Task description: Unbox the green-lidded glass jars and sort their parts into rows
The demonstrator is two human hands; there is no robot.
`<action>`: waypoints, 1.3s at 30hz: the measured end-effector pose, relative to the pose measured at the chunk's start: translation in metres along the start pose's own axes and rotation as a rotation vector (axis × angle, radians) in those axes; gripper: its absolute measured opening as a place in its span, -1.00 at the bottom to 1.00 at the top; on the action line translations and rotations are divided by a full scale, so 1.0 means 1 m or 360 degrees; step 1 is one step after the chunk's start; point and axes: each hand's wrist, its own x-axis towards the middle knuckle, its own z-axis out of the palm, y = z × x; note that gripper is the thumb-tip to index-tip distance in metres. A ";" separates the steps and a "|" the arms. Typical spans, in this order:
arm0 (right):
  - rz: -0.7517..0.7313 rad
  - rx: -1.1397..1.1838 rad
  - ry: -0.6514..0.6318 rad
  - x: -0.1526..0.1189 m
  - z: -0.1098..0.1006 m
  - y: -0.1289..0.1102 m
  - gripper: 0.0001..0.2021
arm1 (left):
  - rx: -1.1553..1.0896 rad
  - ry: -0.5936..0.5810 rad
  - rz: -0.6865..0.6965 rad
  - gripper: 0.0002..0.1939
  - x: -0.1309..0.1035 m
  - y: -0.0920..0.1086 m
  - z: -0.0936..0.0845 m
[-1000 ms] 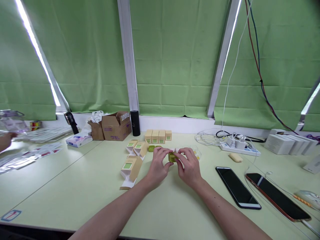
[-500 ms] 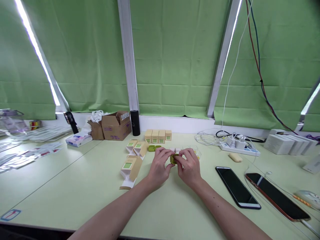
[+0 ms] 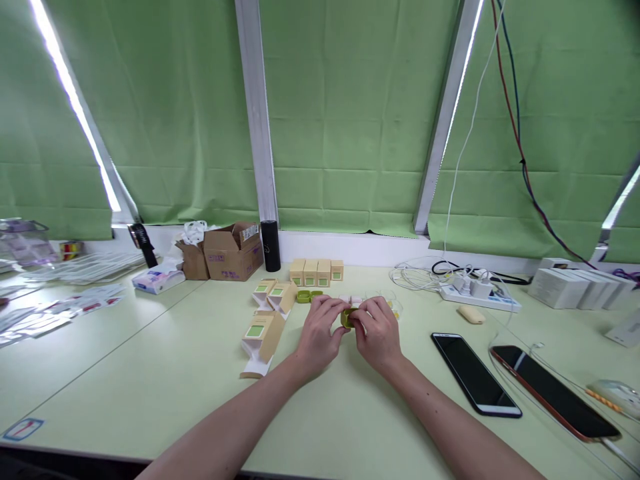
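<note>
A small olive-green case point(image 3: 347, 318) is held between my two hands above the table. My left hand point(image 3: 323, 333) grips its left side with thumb and fingers. On its right side, the fingers of my right hand point(image 3: 376, 333) are pinched at the case and hide part of it. Another green case point(image 3: 309, 296) lies open just behind my left hand. To the left are opened cardboard boxes with green labels, the nearest point(image 3: 264, 333) with its flap out. Small closed boxes point(image 3: 317, 273) stand in a row farther back. Clear plastic pieces point(image 3: 393, 303) lie partly hidden behind my right hand.
Two phones point(image 3: 475, 373) lie at the right, with cables and a power strip point(image 3: 480, 297) behind them. White boxes point(image 3: 565, 287) stand at far right. At the back left are a brown carton point(image 3: 233, 253), a black cylinder point(image 3: 271, 247) and a tissue pack point(image 3: 159, 279).
Both hands stay in nearly the same place around the green case, with only a slight shift of the fingers. Something dark, perhaps a fingertip, shows at the far left edge.
</note>
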 end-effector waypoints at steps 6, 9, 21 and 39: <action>-0.0042 0.0002 -0.0012 0.002 -0.001 0.000 -0.79 | 0.0017 0.0021 0.0002 -0.49 0.001 -0.001 0.001; -0.0049 0.0001 -0.0019 0.002 -0.002 0.000 -0.79 | 0.0044 0.0023 0.0000 -0.50 0.000 -0.002 0.002; -0.0064 -0.0026 -0.0038 0.001 -0.001 0.000 -0.80 | 0.0079 0.0037 -0.0011 -0.53 0.001 -0.002 0.001; -0.0069 -0.0002 -0.0041 -0.001 0.001 0.000 -0.79 | 0.0112 0.0051 -0.0038 -0.52 0.002 -0.002 0.000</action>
